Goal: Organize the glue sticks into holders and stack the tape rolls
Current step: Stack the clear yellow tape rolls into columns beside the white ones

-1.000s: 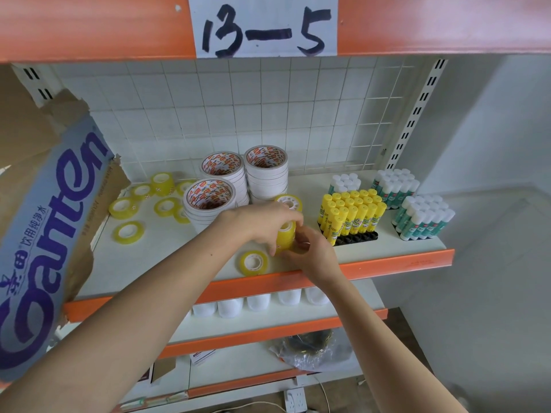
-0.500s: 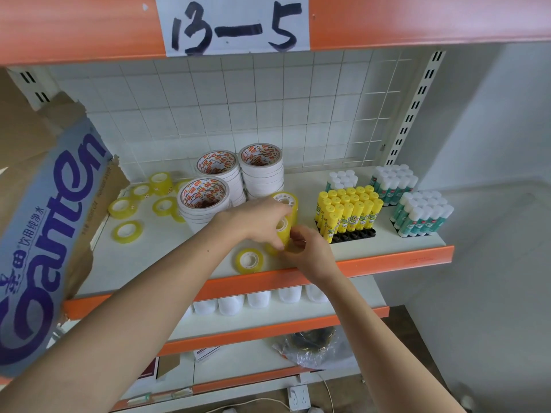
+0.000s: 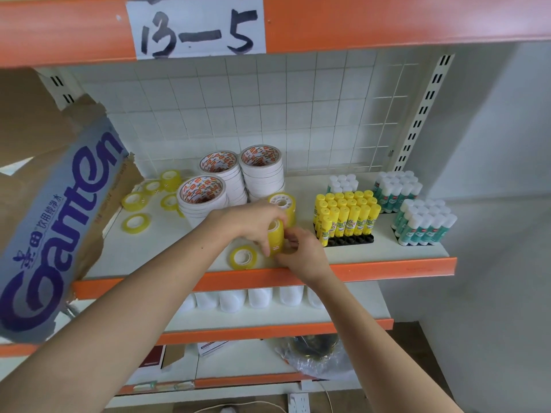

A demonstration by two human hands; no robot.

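A short stack of yellow-tinted clear tape rolls (image 3: 275,237) lies on its side near the front edge of the white shelf (image 3: 167,245), held between both hands. The left hand (image 3: 255,223) arches over the stack from above, its fingers curled round the upper and left side. The right hand (image 3: 301,253) comes up from below and right, its fingers (image 3: 290,235) curled against the right end of the stack. Just behind the fingers of the left hand stands a second stack of clear tape rolls (image 3: 283,208), upright, its white core facing up. Just left of the fingers a single clear tape roll (image 3: 243,257) lies flat at the shelf's edge. Behind the left wrist rise three columns of white double-sided tape rolls (image 3: 231,183) with red-printed cores. Farther left of these, loose clear tape rolls (image 3: 135,223) lie scattered beside a torn cardboard box (image 3: 56,222) with blue lettering. To the right of the fingers, yellow glue sticks (image 3: 346,217) stand upright in a black holder (image 3: 348,240), whose front row of sockets shows bare. Beyond them stand white-capped green glue sticks (image 3: 423,225) in two blocks, and a smaller white-capped group (image 3: 343,183) behind the yellow ones. A paper label reading 13-5 (image 3: 196,25) hangs on the orange rail above.
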